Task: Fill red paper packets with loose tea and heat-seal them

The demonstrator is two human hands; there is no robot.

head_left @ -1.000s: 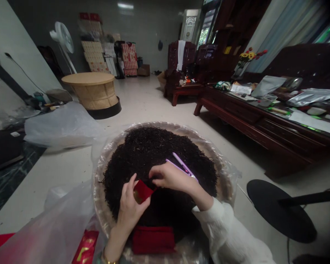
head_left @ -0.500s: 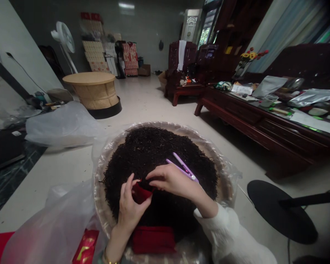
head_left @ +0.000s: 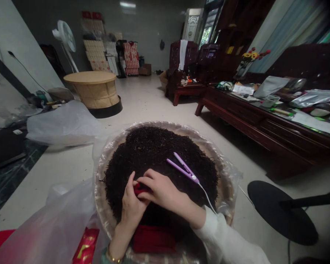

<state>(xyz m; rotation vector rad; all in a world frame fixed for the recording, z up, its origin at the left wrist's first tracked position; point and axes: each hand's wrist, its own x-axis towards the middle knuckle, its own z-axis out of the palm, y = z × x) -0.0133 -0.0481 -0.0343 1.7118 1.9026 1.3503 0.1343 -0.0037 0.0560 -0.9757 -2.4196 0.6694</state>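
A small red pouch (head_left: 141, 189) is held over the heap of dark dried tea leaves (head_left: 156, 146). My left hand (head_left: 133, 201) wraps round the pouch from the left. From the right, my right hand (head_left: 159, 189) grips the pouch's upper part, its fingers closed and covering most of it. The leaves fill a round, plastic-lined basket (head_left: 100, 205). On the leaves to the right of my hands lies a purple mini sealing iron (head_left: 184, 169) with its two arms apart and a white cord. A stack of flat red pouches (head_left: 154, 239) lies at the basket's near edge.
A clear plastic bag (head_left: 60, 216) and a red and gold packet (head_left: 85, 245) are at the lower left. A black round stand base (head_left: 277, 216) stands on the floor to the right. Beyond are a low dark wooden table (head_left: 244, 113) and a round wooden-topped drum (head_left: 90, 88).
My right hand has moved left and down from the pouch's mouth and now closes over the pouch. More of the purple iron and its cord now shows.
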